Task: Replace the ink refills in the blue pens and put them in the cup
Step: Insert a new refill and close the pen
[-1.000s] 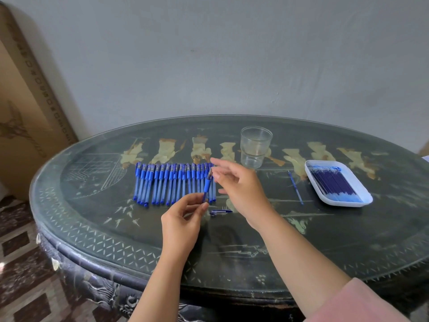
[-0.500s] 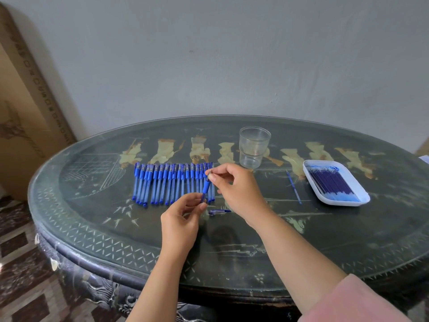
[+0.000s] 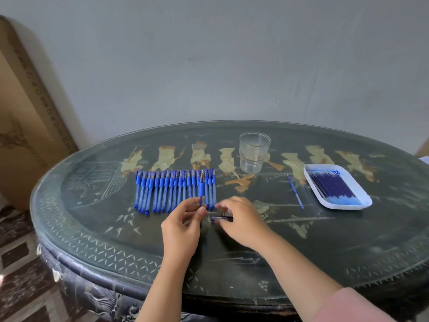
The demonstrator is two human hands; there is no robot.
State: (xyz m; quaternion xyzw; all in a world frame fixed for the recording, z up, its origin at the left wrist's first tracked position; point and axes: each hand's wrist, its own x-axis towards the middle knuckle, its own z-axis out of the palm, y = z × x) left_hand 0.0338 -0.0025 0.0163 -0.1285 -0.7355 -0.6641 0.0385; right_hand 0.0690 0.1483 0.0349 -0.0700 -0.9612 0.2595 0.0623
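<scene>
My left hand (image 3: 182,226) pinches a blue plastic pen (image 3: 202,189) upright between thumb and fingertips. My right hand (image 3: 241,221), blurred, hovers palm-down just beside it, both forearms across the tabletop's (image 3: 301,263) near edge.

Table (image 3: 92,228): dark oval top with pale inlay, fills the lower frame.
Pen row (image 3: 174,191): blue pens side by side, left of centre.
Left hand (image 3: 183,226): pinches the held pen (image 3: 202,191) near its lower end. The pen is upright, metal tip up, in front of the row's right end.
Right hand (image 3: 243,221): blurred, fingers curved down over a small blue piece (image 3: 221,218) lying on the table. Grip unclear.
Cup (image 3: 254,152): clear, upright, above centre.
Tray (image 3: 348,206): white, right side, holds blue refills (image 3: 332,185).
Loose refill (image 3: 295,192): flat on the table, just left of the tray.
</scene>
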